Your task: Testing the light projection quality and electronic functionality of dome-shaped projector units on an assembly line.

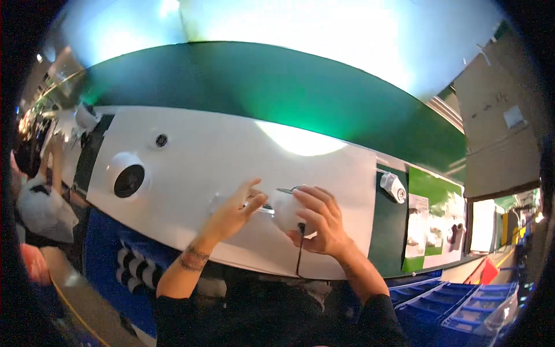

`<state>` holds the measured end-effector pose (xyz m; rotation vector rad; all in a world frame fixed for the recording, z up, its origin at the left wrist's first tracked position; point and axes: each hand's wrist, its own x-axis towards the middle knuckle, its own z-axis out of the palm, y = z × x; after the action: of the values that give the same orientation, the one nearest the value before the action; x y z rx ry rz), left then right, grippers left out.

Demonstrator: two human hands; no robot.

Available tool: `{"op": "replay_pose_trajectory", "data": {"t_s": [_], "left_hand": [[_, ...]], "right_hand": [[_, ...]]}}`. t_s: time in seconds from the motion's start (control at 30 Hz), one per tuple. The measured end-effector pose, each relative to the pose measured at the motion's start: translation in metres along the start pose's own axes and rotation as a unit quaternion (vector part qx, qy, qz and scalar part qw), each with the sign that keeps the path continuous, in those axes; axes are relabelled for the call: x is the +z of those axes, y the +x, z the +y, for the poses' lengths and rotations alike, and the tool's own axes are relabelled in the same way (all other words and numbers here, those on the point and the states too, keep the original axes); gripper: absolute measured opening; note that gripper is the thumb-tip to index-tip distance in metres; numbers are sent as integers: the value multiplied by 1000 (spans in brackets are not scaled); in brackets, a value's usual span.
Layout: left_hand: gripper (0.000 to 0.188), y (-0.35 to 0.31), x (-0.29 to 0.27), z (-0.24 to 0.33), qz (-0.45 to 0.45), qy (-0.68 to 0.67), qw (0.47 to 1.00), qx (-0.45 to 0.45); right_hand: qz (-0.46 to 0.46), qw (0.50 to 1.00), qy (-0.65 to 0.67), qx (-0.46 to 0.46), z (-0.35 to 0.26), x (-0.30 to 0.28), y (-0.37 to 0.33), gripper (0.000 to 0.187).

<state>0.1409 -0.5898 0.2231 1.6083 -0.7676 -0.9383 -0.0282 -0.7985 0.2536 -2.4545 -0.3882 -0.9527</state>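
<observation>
In the middle of the white work mat (pixel 191 139), my right hand (pixel 324 222) is closed round a white rounded housing (pixel 284 213). A black cable (pixel 299 254) hangs from this housing to the mat's near edge. A thin pointed metal piece (pixel 285 191) sticks out by my right fingertips; I cannot tell its kind. Just left of the housing is my left hand (pixel 231 215), fingers apart with the index finger stretched out. Something small and shiny (pixel 267 209) shows between the hands, too blurred to name. Palm-side details of the right hand are hidden.
A white dome-shaped unit with a black face (pixel 128 180) and a small round black-centred part (pixel 161 140) lie left on the mat. At right are a white device (pixel 393 188), green-and-white sheets (pixel 433 231), blue bins (pixel 457 301) and a cardboard box (pixel 500 121). Another person's arm (pixel 55 156) shows far left.
</observation>
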Motion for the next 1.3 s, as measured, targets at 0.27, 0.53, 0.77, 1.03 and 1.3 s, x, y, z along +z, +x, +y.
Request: {"op": "replay_pose_trajectory", "data": {"t_s": [0.27, 0.53, 0.77, 1.03, 1.3], "left_hand": [[74, 20, 54, -7, 10, -63, 993, 101], [88, 15, 51, 2, 14, -17, 993, 114], [89, 11, 58, 1, 5, -137, 989, 56], [101, 16, 59, -9, 38, -64, 992, 98], [104, 16, 63, -4, 36, -83, 992, 91]], "right_hand": [[-24, 1000, -10, 1, 0, -6, -3, 65], [-40, 999, -28, -20, 2, -8, -6, 68], [-26, 991, 134, 11, 10, -22, -11, 62], [-102, 785, 459, 404, 76, -21, -16, 39], [-149, 714, 580, 362, 99, 2, -8, 35]]}}
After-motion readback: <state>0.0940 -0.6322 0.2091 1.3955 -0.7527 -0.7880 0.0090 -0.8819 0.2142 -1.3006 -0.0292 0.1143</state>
